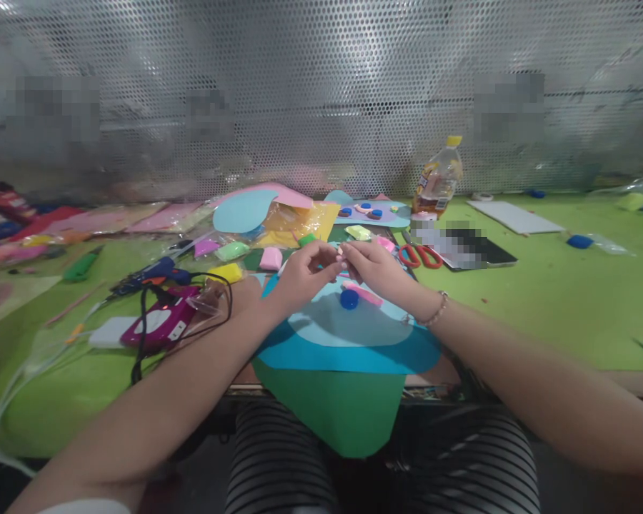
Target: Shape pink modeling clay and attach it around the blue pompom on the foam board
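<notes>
My left hand (pixel 306 271) and my right hand (pixel 375 265) meet fingertip to fingertip over layered paper. Between the pinched fingers of both is a small pale pink piece of clay (pixel 340 251), mostly covered by them. Under my hands lies a light blue paper shape (pixel 326 321), on top of a darker blue sheet (pixel 348 358) and a green sheet (pixel 337 410) that overhangs the table edge. On the light blue paper rest a round dark blue piece (pixel 349 299) and a pink strip (pixel 369 294).
Red-handled scissors (pixel 421 257), a phone-like black slab (pixel 476 246) and a bottle (pixel 438 178) stand or lie to the right. Leftward are a glue gun (pixel 158 273), a purple power strip (pixel 163 321) with cables, and several clay packets (pixel 271 258). Behind runs a perforated metal panel (pixel 321 93).
</notes>
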`<state>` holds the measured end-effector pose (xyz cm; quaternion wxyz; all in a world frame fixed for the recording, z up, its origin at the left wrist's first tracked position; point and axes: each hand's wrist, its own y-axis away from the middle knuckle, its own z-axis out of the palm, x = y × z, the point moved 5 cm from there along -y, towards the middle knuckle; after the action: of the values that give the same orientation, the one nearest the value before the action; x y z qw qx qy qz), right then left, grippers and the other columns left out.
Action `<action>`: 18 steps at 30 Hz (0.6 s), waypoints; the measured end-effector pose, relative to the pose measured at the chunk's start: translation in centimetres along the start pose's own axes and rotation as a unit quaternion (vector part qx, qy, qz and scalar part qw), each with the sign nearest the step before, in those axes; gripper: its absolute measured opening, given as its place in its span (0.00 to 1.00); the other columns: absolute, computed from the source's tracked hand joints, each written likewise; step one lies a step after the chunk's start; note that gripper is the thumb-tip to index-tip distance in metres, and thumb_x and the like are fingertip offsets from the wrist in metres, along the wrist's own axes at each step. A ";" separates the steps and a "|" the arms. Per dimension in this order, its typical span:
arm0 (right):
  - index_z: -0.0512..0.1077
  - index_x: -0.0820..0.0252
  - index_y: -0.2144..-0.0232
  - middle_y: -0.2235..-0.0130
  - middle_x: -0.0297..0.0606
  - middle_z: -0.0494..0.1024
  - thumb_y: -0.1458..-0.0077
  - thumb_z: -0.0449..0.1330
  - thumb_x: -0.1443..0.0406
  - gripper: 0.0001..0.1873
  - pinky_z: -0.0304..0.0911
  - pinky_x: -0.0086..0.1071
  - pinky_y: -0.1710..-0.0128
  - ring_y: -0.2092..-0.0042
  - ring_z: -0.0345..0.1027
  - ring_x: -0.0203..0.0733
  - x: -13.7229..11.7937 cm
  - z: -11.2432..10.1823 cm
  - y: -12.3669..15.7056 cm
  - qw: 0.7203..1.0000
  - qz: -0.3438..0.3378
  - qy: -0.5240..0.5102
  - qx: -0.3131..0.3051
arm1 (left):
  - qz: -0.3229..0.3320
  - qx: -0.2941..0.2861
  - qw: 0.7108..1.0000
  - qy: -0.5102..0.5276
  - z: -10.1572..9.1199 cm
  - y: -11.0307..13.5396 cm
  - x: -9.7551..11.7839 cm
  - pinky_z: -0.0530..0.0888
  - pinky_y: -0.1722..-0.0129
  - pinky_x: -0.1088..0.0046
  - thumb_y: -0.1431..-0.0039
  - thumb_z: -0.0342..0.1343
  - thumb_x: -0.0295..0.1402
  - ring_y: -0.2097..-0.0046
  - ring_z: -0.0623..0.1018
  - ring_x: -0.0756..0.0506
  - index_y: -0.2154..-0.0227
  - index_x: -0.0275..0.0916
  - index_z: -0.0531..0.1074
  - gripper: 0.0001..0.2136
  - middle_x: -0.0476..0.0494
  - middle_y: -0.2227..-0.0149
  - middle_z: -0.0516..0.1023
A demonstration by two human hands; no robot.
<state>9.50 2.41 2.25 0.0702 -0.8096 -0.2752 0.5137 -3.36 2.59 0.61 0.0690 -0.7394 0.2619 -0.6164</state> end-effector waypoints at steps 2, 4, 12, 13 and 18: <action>0.59 0.60 0.82 0.81 0.29 0.61 0.38 0.46 0.57 0.22 0.52 0.28 0.75 0.77 0.56 0.30 -0.2 0.0 0.0 1.000 0.001 -0.006 -0.005 | 0.042 0.021 0.997 -0.053 -0.1 0.1 0.6 0.73 0.72 0.76 0.49 0.58 0.42 0.70 0.75 0.52 0.69 0.38 0.69 0.12 0.48 0.71 0.74; 0.59 0.60 0.82 0.81 0.29 0.62 0.38 0.46 0.57 0.23 0.53 0.28 0.74 0.77 0.57 0.30 -0.3 0.0 0.1 1.000 -0.001 -0.014 -0.010 | 0.068 0.047 0.992 -0.090 -0.3 0.2 1.0 0.74 0.69 0.76 0.48 0.57 0.40 0.68 0.75 0.51 0.70 0.38 0.70 0.10 0.48 0.70 0.75; 0.62 0.60 0.79 0.80 0.30 0.64 0.38 0.45 0.52 0.23 0.56 0.27 0.76 0.77 0.58 0.31 0.2 0.1 0.1 0.996 0.022 -0.088 -0.023 | 0.103 0.057 0.986 -0.121 -0.4 0.4 1.7 0.75 0.67 0.75 0.47 0.57 0.37 0.67 0.76 0.51 0.68 0.38 0.71 0.07 0.48 0.69 0.76; 0.62 0.60 0.79 0.80 0.30 0.63 0.39 0.46 0.53 0.22 0.56 0.27 0.76 0.77 0.58 0.31 0.2 0.1 0.1 0.996 0.017 -0.078 -0.025 | 0.106 0.059 0.985 -0.126 -0.4 0.4 1.7 0.75 0.67 0.75 0.47 0.57 0.36 0.67 0.76 0.51 0.68 0.38 0.72 0.07 0.48 0.69 0.76; 0.60 0.60 0.81 0.81 0.29 0.62 0.39 0.48 0.58 0.20 0.54 0.28 0.74 0.76 0.57 0.31 -0.2 0.0 0.2 1.000 -0.010 -0.003 -0.018 | 0.125 0.069 0.978 -0.154 -0.4 0.5 1.9 0.75 0.66 0.75 0.46 0.57 0.34 0.66 0.76 0.51 0.68 0.38 0.72 0.05 0.48 0.69 0.75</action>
<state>9.50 2.16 2.39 0.0600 -0.8065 -0.2923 0.5104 -3.70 1.33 2.12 0.2356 -0.7805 0.2951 -0.4983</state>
